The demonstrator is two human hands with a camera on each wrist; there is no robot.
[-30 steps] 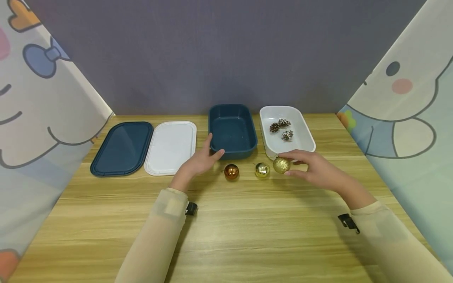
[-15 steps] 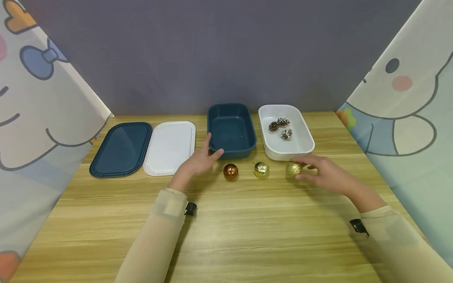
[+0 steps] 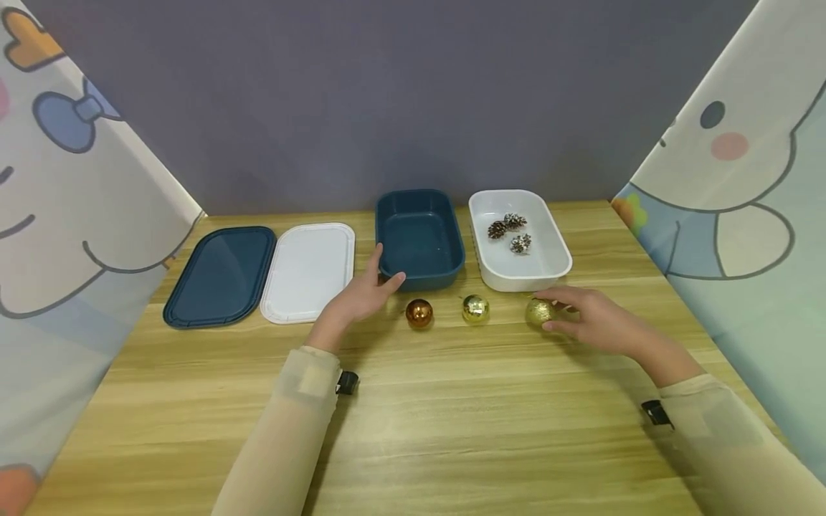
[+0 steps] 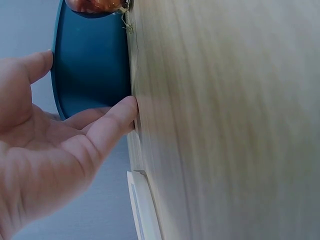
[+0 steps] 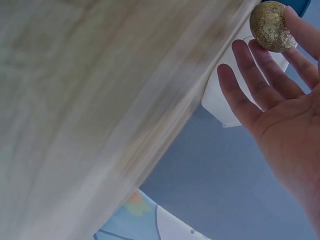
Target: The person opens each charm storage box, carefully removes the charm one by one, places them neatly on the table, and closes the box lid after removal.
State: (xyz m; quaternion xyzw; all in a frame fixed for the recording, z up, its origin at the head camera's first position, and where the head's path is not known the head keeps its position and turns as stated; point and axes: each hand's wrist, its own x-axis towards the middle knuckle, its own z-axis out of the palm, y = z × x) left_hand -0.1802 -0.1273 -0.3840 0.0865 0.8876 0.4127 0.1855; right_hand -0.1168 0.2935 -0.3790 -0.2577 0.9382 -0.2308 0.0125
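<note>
My right hand [image 3: 596, 319] pinches a gold glitter Christmas ball [image 3: 539, 312] between thumb and fingers, just in front of the white box [image 3: 525, 278]. In the right wrist view, the glitter ball [image 5: 272, 26] sits at the fingertips while the other fingers spread out. At the near left corner of the dark blue box [image 3: 422, 281], my left hand [image 3: 363, 292] rests with fairly straight fingers, the thumb at the rim and fingers along the side. A shiny copper ball [image 3: 419, 313] and a shiny gold ball [image 3: 475, 309] lie in front of the boxes.
Three frosted pine cones [image 3: 514, 231] lie inside the white box. To the left, a dark blue lid [image 3: 222, 276] and a white lid [image 3: 311, 271] lie flat side by side. A grey panel [image 3: 406, 100] stands behind the wooden table [image 3: 452, 423].
My right hand has moved to the right with the glitter ball, away from the shiny gold ball, then slightly lower. My left hand stays at the blue box. The view shifts slightly.
</note>
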